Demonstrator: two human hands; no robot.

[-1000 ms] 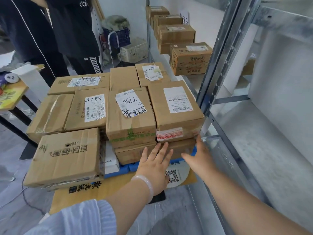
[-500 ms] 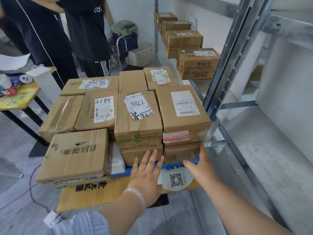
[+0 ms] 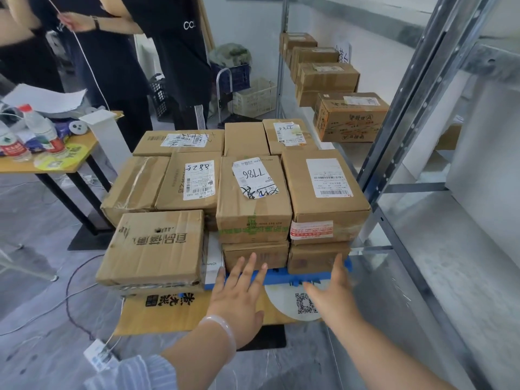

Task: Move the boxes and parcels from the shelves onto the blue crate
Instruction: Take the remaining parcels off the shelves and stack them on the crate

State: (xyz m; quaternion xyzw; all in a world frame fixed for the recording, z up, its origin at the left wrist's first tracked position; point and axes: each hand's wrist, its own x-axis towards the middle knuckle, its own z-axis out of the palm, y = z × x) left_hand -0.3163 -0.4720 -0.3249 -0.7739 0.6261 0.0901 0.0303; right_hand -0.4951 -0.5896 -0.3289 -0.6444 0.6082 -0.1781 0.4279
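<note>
L grip (image 3: 236, 294) & R grip (image 3: 330, 287) both spread open, empty, at blue crate (image 3: 284, 277) edge; risk: shove here could tip overhanging front-L box (image 3: 153, 249) off.

drawn back a little from the lower boxes (image 3: 254, 256): left hand (image 3: 239, 299) now with fingertips over the front edge of the crate (image 3: 284, 277), right hand (image 3: 334, 296) slid lower by its front right corner.

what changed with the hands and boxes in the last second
Both the left hand and the right hand drew back slightly toward the person, open and holding nothing, fingertips now near the rim of the blue crate. Nothing was gripped or released. The stacked boxes stayed put.
</note>
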